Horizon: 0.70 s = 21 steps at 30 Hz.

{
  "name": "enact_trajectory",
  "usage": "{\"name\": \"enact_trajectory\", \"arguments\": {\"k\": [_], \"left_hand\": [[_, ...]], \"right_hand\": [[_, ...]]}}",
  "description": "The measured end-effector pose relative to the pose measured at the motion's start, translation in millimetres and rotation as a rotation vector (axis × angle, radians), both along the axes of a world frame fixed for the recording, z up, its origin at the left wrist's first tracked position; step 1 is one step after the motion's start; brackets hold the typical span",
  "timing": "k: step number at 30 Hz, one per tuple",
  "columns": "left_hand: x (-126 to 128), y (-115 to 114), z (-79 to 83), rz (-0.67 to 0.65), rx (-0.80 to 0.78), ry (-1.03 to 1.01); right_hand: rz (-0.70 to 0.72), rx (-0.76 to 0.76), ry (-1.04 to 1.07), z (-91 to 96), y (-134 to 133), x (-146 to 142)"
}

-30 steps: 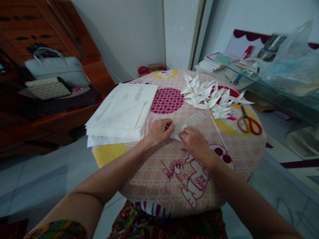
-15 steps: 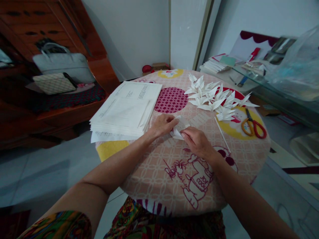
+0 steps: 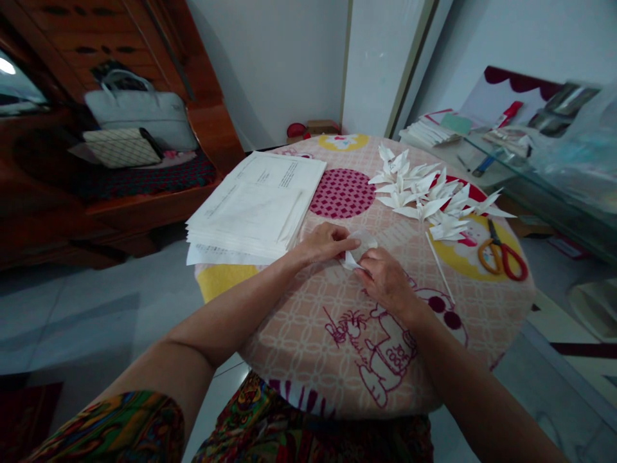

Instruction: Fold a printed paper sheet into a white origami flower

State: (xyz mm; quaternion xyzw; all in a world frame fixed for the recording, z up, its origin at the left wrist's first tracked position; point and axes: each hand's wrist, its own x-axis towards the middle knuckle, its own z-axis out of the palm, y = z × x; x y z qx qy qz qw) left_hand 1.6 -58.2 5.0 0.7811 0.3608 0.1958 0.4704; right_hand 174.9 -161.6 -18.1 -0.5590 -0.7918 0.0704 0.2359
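Observation:
Both hands meet over a small piece of white folded paper (image 3: 359, 249) on the round table (image 3: 308, 347). My left hand (image 3: 324, 242) pinches its left side with closed fingers. My right hand (image 3: 385, 281) presses and grips its near edge. Most of the paper is hidden under the fingers. A thick stack of white sheets (image 3: 258, 206) lies just left of my left hand. Several finished white paper cranes (image 3: 431, 196) are heaped beyond the hands to the right.
Orange-handled scissors (image 3: 502, 254) lie at the table's right side, a thin white stick (image 3: 439, 267) between them and my right hand. A wooden bench with a grey bag (image 3: 139, 114) stands left. A glass shelf (image 3: 540, 170) with clutter is at right.
The view has drifted, so everything sits further right. My hands have closed tighter over the folded paper, and less of it shows now.

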Motion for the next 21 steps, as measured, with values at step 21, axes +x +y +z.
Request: {"name": "enact_trajectory", "arguments": {"k": [21], "left_hand": [[6.1,-21.7,13.2,0.139,0.351,0.278]], "right_hand": [[0.033,-0.011,-0.004,-0.6,-6.7,-11.9]]}}
